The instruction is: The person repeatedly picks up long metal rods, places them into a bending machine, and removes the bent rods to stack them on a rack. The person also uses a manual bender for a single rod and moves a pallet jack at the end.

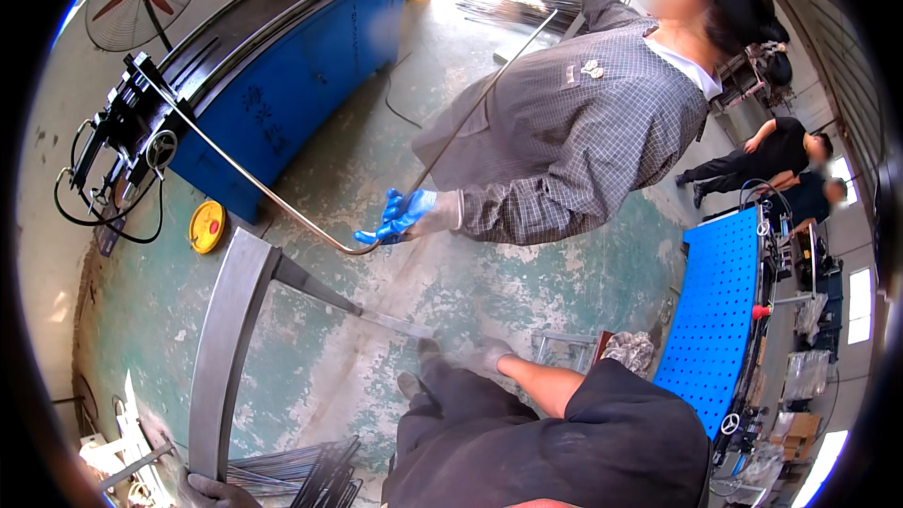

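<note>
Gloved left hand [218, 489] on grey steel bar [226, 339]

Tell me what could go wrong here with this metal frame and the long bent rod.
The left hand grips only the bottom end of the tall metal frame, so it could tip or swing. The right hand holds its thin cross bar near the person's legs. The co-worker's blue-gloved hand bends a long rod close by; it could spring or strike someone.

Your left hand [218, 491], in a grey knit cloth glove, grips a curved flat bar [224, 339] of dull, smooth grey metal. Beyond it, a thin bent rod [254, 183] of bare metal; beneath, worn, patchy green-painted concrete floor [376, 169].
</note>
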Tool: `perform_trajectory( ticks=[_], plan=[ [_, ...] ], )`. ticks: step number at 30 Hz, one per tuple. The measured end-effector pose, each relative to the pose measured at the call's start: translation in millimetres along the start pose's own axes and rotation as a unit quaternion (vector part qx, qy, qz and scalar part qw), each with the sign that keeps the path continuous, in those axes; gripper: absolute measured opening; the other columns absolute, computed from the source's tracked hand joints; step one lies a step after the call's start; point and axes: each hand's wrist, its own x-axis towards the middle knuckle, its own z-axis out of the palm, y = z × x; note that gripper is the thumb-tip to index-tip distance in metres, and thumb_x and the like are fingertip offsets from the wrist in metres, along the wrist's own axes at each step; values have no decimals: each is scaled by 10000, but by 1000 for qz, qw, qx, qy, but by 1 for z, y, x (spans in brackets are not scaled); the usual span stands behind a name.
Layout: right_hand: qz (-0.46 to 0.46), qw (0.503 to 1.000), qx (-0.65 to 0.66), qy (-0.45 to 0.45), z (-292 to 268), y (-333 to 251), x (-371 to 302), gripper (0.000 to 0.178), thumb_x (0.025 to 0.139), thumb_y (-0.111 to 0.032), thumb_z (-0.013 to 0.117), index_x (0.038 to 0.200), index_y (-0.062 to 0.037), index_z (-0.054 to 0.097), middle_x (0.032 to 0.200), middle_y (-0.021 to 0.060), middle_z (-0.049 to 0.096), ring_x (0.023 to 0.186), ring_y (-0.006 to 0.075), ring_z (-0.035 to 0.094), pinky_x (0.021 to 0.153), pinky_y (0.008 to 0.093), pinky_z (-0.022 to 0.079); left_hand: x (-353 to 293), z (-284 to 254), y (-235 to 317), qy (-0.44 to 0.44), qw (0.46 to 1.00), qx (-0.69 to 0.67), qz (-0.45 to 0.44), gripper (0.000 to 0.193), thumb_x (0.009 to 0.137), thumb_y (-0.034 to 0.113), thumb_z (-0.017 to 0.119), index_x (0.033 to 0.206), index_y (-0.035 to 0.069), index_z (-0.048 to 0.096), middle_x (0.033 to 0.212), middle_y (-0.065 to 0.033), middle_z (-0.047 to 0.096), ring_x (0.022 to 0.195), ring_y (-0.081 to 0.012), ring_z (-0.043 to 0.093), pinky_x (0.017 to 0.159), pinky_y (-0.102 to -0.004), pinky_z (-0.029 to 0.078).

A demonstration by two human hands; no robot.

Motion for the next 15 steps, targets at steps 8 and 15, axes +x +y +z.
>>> perform_trajectory(
  ticks=[8, 15],
  plan=[
    [26, 996, -63, -63, -5, -16, -8, 621, 1021, -456, 585, 1515, -85, 522, 1517, 131, 590, 1386, 263, 559, 1141, 354, 444, -1, -2, 0, 29, 999, 29, 8, 433, 1098, 334, 527, 826, 87, 755, 802, -106, 724, 714, -345, 695, 660, -469, 566],
    [-55, 996, -71, 7, 41, 57, 53, 659, 910, -449, 686, 1459, -93, 609, 1356, 153, 715, 1240, 317, 689, 1044, 396, 533, -12, -1, -10, 6, 998, 55, -24, 395, 1077, 338, 563, 829, 103, 762, 797, -106, 726, 707, -336, 694, 647, -465, 563]
  ],
)
